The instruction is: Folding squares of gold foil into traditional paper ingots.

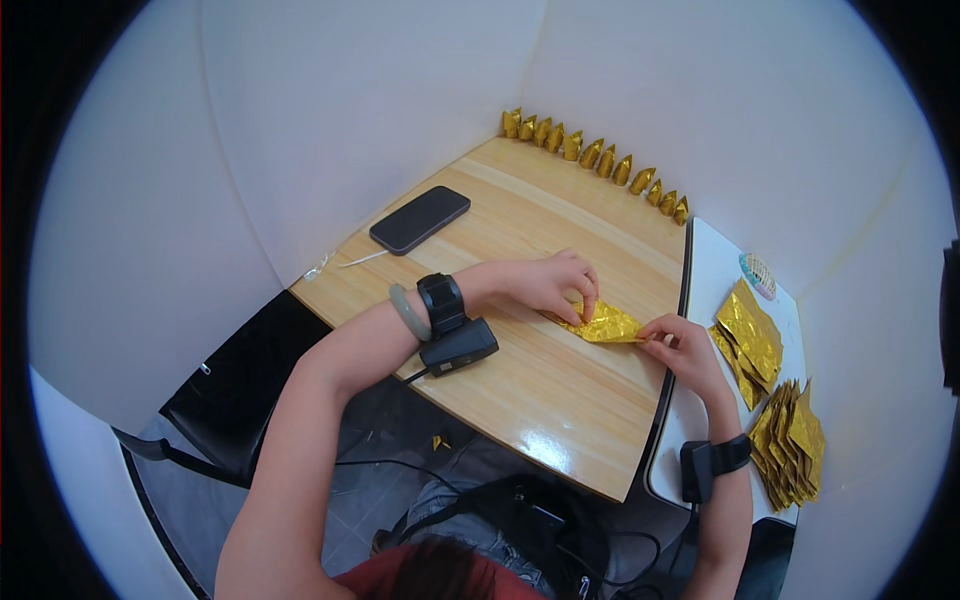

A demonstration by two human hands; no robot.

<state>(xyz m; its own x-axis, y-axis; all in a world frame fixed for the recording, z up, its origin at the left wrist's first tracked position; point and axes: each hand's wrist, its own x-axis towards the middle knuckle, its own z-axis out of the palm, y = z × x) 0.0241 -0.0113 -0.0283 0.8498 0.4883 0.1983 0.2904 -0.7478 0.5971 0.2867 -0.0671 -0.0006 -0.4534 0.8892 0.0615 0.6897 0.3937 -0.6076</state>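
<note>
A folded sheet of gold foil paper (612,324) lies on the wooden table in front of me, pointed at its right end. My left hand (548,284) comes down on it from the upper left, its bent fingers closed on the foil's left part. At the pointed right corner, my right hand (684,350) pinches the foil between thumb and finger. Both hands touch the same sheet, and the fingers partly hide its left end. Black devices are strapped to both wrists, and a pale bangle (408,312) circles my left forearm.
Small folded gold foil pieces (573,146) stand in a row along the table's far edge. A black phone (420,220) with a white cable lies at left. On the white side table (705,240) are gold foil stacks (788,445) and a patterned oval object (758,275). Gold scraps lie on the floor.
</note>
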